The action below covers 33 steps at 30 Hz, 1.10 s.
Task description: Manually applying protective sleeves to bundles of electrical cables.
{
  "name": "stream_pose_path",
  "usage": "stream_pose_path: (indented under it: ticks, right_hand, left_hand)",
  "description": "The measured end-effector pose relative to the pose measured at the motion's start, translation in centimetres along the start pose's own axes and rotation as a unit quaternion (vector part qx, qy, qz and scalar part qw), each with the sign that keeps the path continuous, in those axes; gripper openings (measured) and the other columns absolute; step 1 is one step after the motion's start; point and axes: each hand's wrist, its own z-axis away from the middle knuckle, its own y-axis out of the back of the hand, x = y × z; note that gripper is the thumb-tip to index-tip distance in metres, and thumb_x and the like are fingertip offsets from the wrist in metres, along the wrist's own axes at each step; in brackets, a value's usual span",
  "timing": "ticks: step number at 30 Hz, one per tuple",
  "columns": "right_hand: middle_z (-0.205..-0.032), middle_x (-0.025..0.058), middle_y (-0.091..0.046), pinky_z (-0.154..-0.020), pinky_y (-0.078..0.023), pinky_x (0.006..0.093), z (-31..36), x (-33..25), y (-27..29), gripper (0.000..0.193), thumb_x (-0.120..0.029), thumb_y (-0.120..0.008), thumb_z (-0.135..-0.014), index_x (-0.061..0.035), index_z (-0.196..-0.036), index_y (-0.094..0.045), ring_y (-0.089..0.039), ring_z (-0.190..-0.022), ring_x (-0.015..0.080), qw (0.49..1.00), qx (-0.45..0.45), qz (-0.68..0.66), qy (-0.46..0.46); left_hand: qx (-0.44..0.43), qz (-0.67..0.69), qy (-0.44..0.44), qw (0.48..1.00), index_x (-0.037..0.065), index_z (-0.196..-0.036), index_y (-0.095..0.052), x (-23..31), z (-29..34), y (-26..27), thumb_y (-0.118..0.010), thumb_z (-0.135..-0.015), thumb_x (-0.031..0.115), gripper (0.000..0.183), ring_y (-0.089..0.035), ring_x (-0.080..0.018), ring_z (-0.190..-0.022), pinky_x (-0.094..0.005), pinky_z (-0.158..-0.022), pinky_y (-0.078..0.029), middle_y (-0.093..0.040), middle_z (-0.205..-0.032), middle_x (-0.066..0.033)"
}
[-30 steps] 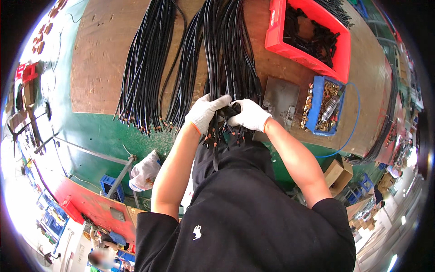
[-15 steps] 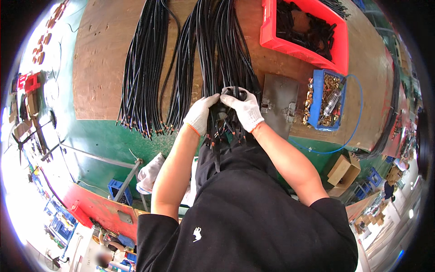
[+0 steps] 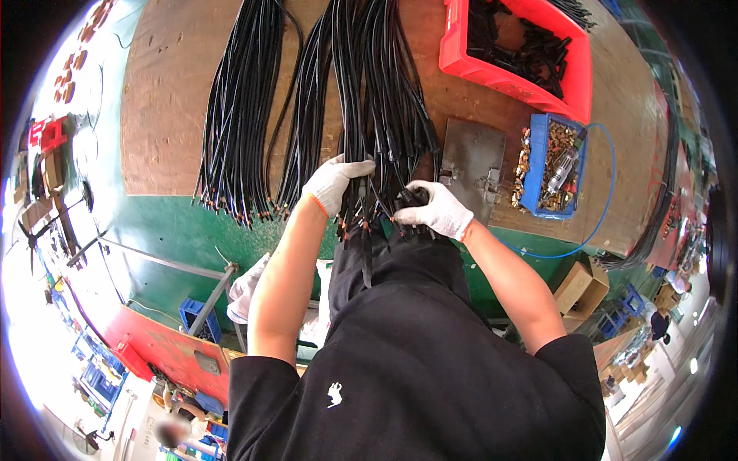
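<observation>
A long bundle of black cables (image 3: 354, 84) runs over the table edge toward my lap, its ends tipped with small orange-brown bits. My left hand (image 3: 332, 184), in a white knitted glove, is closed on the bundle's left side, fingertips among the strands. My right hand (image 3: 442, 213), gloved alike, curls around short black tubular pieces (image 3: 411, 198) beside the bundle's lower end. Similar black pieces are on several cables above that hand. Another bundle of black cables (image 3: 244, 115) lies to the left, its ends hanging past the edge.
A red bin (image 3: 516, 86) with black pieces stands at the far right of the wooden table (image 3: 165, 100). Nearer are a blue bin (image 3: 536, 165) of brass-coloured fittings, a clear-bodied tool (image 3: 563, 170) with a blue hose, and a dark metal plate (image 3: 473, 165).
My right hand has moved down and right, away from my left hand, carrying the black pieces. My left hand has shifted slightly left and stays at the bundle.
</observation>
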Motion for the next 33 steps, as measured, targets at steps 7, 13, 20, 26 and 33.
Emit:
stream_pose_path:
  ticks: [7, 13, 20, 26, 33]
  right_hand:
    - [-0.100, 0.0031, -0.077, -0.091, -0.054, 0.0289, 3.5, 0.8, 1.2, 0.037, -0.013, -0.089, -0.083, 0.0030, -0.113, -0.075, -0.067, -0.093, 0.0088, 0.997, -0.049, 0.045, -0.030]
    - [-0.098, 0.0033, -0.076, -0.084, -0.055, 0.0281, 4.7, 1.0, 1.0, 0.037, -0.013, -0.089, -0.083, 0.0033, -0.113, -0.075, -0.067, -0.088, 0.0084, 0.998, -0.046, 0.039, -0.031]
    - [-0.089, 0.0017, -0.075, -0.073, -0.054, 0.0275, 4.4, 0.1, -0.4, 0.030, -0.015, -0.086, -0.084, 0.0007, -0.107, -0.075, -0.065, -0.077, 0.0087, 0.996, 0.015, -0.033, -0.078]
    - [-0.092, 0.0046, -0.077, -0.079, -0.054, 0.0304, -0.2, -0.8, -2.9, 0.024, -0.013, -0.082, -0.085, 0.0014, -0.103, -0.077, -0.068, -0.081, 0.0110, 0.994, 0.104, -0.040, -0.013]
    - [-0.078, 0.0121, -0.074, -0.074, -0.054, 0.0365, -8.9, -0.9, -2.2, 0.032, -0.030, -0.082, -0.076, -0.0011, -0.088, -0.077, -0.070, -0.076, 0.0185, 0.978, 0.183, 0.103, 0.016]
  left_hand:
    - [-0.002, 0.025, -0.088, 0.996, 0.006, -0.107, -0.070, -1.9, -0.4, -2.0, -0.078, -0.091, 0.010, 0.019, -0.067, -0.0151, -0.072, -0.0310, -0.068, -0.057, -0.073, -0.092, -0.0051]
    - [0.024, 0.028, -0.135, 0.990, 0.004, -0.107, -0.067, -2.5, -0.1, -3.6, -0.076, -0.093, 0.010, 0.017, -0.063, -0.0141, -0.071, -0.0304, -0.064, -0.057, -0.070, -0.090, -0.0053]
    - [0.029, -0.003, -0.127, 0.991, 0.004, -0.108, -0.070, -2.3, 0.4, -3.9, -0.076, -0.091, 0.008, 0.018, -0.065, -0.0135, -0.073, -0.0295, -0.066, -0.057, -0.071, -0.091, -0.0043]
    - [0.061, -0.062, -0.127, 0.988, 0.005, -0.103, -0.072, -2.0, 0.5, -4.4, -0.079, -0.091, 0.012, 0.016, -0.065, -0.0134, -0.068, -0.0284, -0.065, -0.055, -0.072, -0.085, -0.0035]
    - [0.076, -0.095, -0.114, 0.986, 0.003, -0.109, -0.069, -0.1, 2.3, 0.5, -0.072, -0.099, 0.024, 0.024, -0.061, -0.0109, -0.063, -0.0277, -0.058, -0.050, -0.068, -0.083, -0.0013]
